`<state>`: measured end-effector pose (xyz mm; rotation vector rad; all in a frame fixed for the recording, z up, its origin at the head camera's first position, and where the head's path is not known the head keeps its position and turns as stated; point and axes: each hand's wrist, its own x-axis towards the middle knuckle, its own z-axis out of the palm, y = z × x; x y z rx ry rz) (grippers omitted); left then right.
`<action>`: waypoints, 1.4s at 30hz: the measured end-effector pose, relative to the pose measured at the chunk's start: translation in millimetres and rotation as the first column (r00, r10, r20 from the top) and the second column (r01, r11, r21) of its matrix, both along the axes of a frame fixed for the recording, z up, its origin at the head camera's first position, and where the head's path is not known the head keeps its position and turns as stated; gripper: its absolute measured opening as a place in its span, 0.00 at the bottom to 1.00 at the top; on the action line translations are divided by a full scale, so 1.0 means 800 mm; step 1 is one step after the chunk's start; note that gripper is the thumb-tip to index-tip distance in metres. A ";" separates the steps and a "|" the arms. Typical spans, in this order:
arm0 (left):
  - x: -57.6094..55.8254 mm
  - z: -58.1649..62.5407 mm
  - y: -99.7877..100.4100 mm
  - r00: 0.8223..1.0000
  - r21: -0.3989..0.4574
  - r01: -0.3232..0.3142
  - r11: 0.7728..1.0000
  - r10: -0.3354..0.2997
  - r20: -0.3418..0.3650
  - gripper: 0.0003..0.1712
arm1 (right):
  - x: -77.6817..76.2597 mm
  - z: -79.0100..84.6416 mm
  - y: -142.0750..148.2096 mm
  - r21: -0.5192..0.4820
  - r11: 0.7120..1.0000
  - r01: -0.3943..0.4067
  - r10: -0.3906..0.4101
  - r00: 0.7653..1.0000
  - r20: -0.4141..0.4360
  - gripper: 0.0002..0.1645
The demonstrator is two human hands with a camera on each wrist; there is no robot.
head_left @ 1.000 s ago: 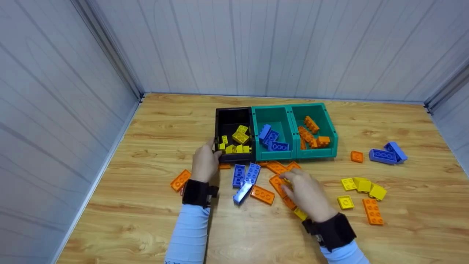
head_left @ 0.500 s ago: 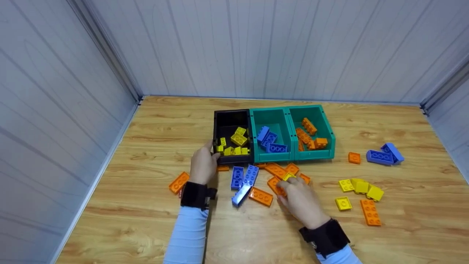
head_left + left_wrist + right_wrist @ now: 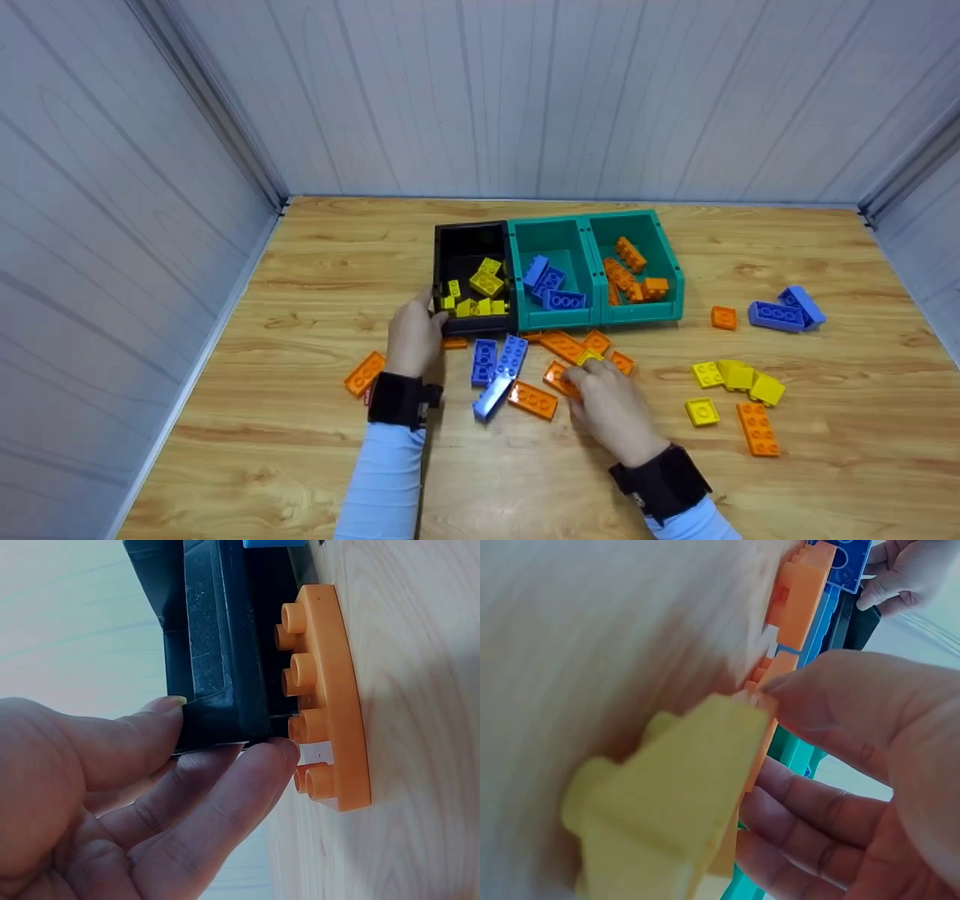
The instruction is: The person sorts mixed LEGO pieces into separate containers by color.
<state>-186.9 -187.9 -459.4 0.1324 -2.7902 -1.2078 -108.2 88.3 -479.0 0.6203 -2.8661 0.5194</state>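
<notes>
A black bin (image 3: 475,324) holds several small yellow bricks. Its near left corner is gripped by my left hand (image 3: 415,335), thumb over the rim and fingers underneath, as the left wrist view shows. Just beside those fingers, an orange brick (image 3: 330,697) lies under the bin's front edge. My right hand (image 3: 619,411) is down among the loose bricks, its thumb and fingers pinching an orange brick (image 3: 558,379). A yellow brick (image 3: 590,358) lies right at its fingertips. Another yellow brick (image 3: 667,802), blurred, fills the foreground of the right wrist view and is hidden under the hand from the head.
Two green bins, one with blue bricks (image 3: 564,301) and one with orange bricks (image 3: 655,289), adjoin the black bin. Loose blue bricks (image 3: 491,396) lie in front. Rightward are yellow bricks (image 3: 736,376), a long orange brick (image 3: 757,430) and a blue pair (image 3: 777,316).
My right hand has drawn back slightly to the left over the loose bricks, and the orange brick at its fingers has shifted a little. The left hand keeps its grip on the bin.
</notes>
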 end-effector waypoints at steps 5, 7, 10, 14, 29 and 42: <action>0.002 -0.001 0.000 1.000 0.008 -0.008 1.000 0.008 0.023 0.30 | 0.000 0.009 0.006 -0.047 0.999 0.015 -0.011 0.996 0.083 0.17; 0.002 -0.001 0.000 1.000 0.005 -0.008 1.000 0.008 0.018 0.30 | -0.002 0.018 0.011 -0.067 0.997 0.027 -0.020 0.994 0.112 0.17; 0.001 0.000 0.000 1.000 0.010 -0.004 1.000 0.004 0.011 0.29 | -0.006 0.031 0.024 -0.120 0.992 0.038 -0.027 0.995 0.096 0.18; -0.001 0.001 0.000 1.000 0.004 0.001 1.000 -0.001 0.003 0.29 | -0.014 0.042 0.048 -0.194 0.980 0.044 -0.049 0.999 -0.018 0.19; -0.002 -0.003 0.003 1.000 0.012 0.003 1.000 -0.002 -0.020 0.28 | -0.053 0.058 0.126 -0.301 0.926 0.230 -0.271 0.957 -0.105 0.17; 0.000 -0.001 0.000 1.000 0.017 -0.004 1.000 0.004 -0.015 0.30 | -0.148 0.079 0.110 -0.198 0.955 0.220 -0.196 0.972 0.133 0.21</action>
